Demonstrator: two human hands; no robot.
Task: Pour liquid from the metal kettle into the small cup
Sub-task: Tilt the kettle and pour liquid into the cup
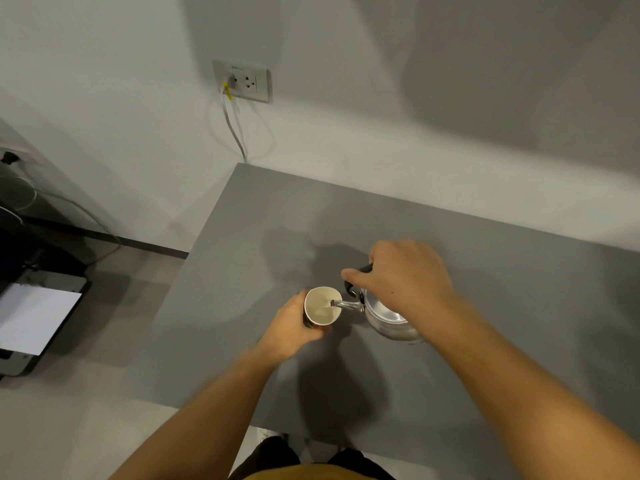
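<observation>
Grey table (485,271) | left hand (291,332) wraps cup (322,305) | right hand (405,277) grips kettle (388,318)

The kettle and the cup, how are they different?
The kettle is shiny silver metal; the cup is pale inside, not shiny. The kettle is bigger and has a black handle and a spout; the cup has neither. The right hand grips the kettle by its handle from above, tipped so its spout reaches over the cup; the left hand wraps the cup's side. Both are round and each is held by one hand.
</observation>
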